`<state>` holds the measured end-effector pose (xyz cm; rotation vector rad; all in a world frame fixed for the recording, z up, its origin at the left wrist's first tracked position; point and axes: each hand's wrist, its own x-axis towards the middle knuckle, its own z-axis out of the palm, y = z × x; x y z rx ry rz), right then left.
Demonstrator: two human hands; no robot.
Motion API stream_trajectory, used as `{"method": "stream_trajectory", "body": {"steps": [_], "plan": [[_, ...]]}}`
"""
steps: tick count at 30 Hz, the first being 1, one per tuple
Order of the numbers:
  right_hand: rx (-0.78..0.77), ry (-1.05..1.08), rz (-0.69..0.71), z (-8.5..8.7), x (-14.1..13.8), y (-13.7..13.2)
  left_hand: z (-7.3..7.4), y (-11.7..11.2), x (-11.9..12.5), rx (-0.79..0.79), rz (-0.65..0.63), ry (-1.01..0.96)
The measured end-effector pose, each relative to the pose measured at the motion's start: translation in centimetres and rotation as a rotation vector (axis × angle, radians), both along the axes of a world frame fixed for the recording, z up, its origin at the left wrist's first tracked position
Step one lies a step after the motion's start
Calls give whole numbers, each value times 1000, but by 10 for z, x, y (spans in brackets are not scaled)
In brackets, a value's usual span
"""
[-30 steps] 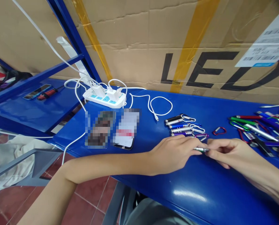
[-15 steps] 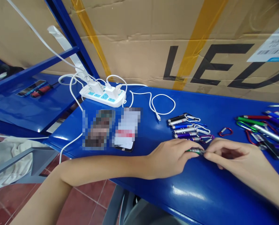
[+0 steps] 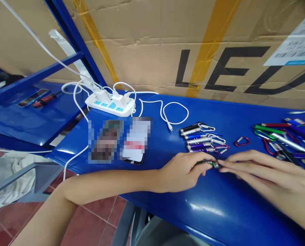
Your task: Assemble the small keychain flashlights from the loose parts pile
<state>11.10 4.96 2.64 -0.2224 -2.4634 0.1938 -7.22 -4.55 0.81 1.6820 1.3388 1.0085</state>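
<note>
A small green penlight (image 3: 215,164) with a silvery end is pinched between the thumb and fingers of my left hand (image 3: 182,172), low over the blue table. My right hand (image 3: 266,179) comes in from the right, its fingertips closed together at the penlight's silvery end. Exactly what those fingertips grip there is hidden. Just beyond my hands lies a row of penlights (image 3: 200,137) in black, silver, blue and purple, with carabiner clips on their ends. A loose red carabiner (image 3: 242,141) rests above my right hand.
Mixed penlights and clips form a pile (image 3: 285,135) at the right. Left of the row are two blurred phones, one dark (image 3: 106,140) and one light (image 3: 136,140). Behind them sit a white power strip (image 3: 109,105) and a looped cable (image 3: 176,123). A cardboard box (image 3: 147,44) stands at the back.
The right hand's fingers have straightened and lie flatter, still at the penlight's end. More of the silvery end shows. The whole view has shifted slightly.
</note>
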Motion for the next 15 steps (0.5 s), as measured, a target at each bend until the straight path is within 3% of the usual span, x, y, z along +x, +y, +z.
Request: {"method": "stream_trajectory", "body": {"steps": [5, 9, 15], "plan": [[-128, 10, 31, -4, 2, 1, 3, 1, 1, -91, -4, -74], [-239, 30, -21, -5, 4, -3, 4, 2, 1, -117, -5, -114], [-277, 29, -39, -6, 5, -4, 4, 2, 0, -108, -38, -97]]}}
